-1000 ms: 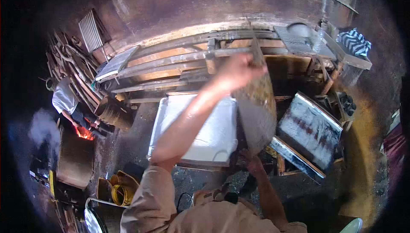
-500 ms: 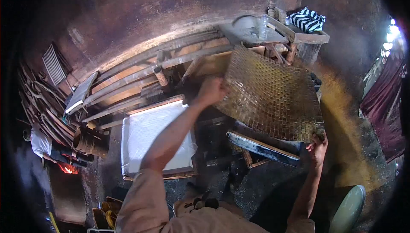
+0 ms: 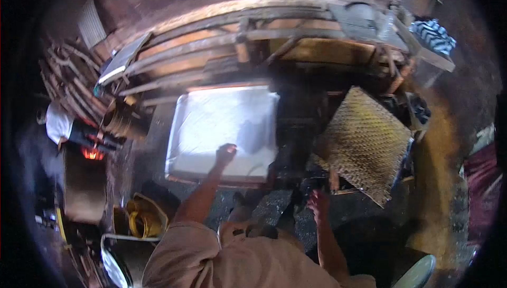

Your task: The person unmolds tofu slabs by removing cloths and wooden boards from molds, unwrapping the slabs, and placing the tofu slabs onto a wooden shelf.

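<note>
Left grip (image 3: 226,153): over the front part of the white tray (image 3: 219,121), right of its middle; fingers look curled in, but it's blurred, can't tell how far closed, whether it has hold of anything or touches the surface. Right grip (image 3: 318,203): off the tray's front right corner, loosely open, fingers apart, nothing seen in it; the woven mat (image 3: 369,143) is the nearest big item, not touched.

White tray: low, roughly flat, pale sheet-like surface, brownish edging at back and front, dark shadow on its right half. Woven mat: right of the tray, well apart, yellow-brown, laid cornerwise, one corner pointing to the front; lies over a low support, mostly hidden.

Behind the tray: wooden rails (image 3: 195,34) along the wall. Back right of the tray: grey bench (image 3: 354,21), with a striped cloth (image 3: 433,37) farther right. Far right of the tray: dark red cloth (image 3: 483,187).

Left of the tray: rusty drum (image 3: 122,121), and past it a co-worker (image 3: 58,123), bent toward a fire (image 3: 93,153). Back left of the tray: stick pile (image 3: 74,85), with a ridged metal sheet (image 3: 92,22) above it. Front left of the tray: yellow containers (image 3: 145,218), close together. Front right, well apart from the tray: pale round-edged item (image 3: 420,272), partly cut off.
</note>
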The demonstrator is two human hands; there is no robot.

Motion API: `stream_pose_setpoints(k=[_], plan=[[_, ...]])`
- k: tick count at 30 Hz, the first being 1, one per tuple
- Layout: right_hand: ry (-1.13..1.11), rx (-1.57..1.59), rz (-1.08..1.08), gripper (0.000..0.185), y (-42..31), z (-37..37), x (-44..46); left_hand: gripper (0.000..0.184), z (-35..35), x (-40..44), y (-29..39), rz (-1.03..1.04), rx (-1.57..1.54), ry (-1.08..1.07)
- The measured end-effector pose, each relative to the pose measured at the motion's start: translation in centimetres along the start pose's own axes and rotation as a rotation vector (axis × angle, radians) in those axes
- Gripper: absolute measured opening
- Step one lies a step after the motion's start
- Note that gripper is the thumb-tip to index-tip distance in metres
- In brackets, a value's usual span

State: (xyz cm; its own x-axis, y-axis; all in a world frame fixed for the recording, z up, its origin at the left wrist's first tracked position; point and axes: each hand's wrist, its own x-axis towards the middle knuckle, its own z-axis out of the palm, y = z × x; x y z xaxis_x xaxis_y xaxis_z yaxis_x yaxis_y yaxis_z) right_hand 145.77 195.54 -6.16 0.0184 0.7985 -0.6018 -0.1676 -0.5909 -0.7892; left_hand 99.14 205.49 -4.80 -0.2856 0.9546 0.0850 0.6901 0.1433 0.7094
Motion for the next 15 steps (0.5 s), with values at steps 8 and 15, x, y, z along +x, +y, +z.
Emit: stream_pose_setpoints(k=[8,15], plan=[[-0.093,-1.122,-1.066,0.025,-6.4,23.3,3.9,0.027,-21.2,-3.4,-14.8,0.001,0.406,0.081],[-0.004,-1.830,-1.078,0.024,-6.1,29.1,5.6,0.034,-25.6,-3.1,-22.1,0.066,0.600,-0.049]])
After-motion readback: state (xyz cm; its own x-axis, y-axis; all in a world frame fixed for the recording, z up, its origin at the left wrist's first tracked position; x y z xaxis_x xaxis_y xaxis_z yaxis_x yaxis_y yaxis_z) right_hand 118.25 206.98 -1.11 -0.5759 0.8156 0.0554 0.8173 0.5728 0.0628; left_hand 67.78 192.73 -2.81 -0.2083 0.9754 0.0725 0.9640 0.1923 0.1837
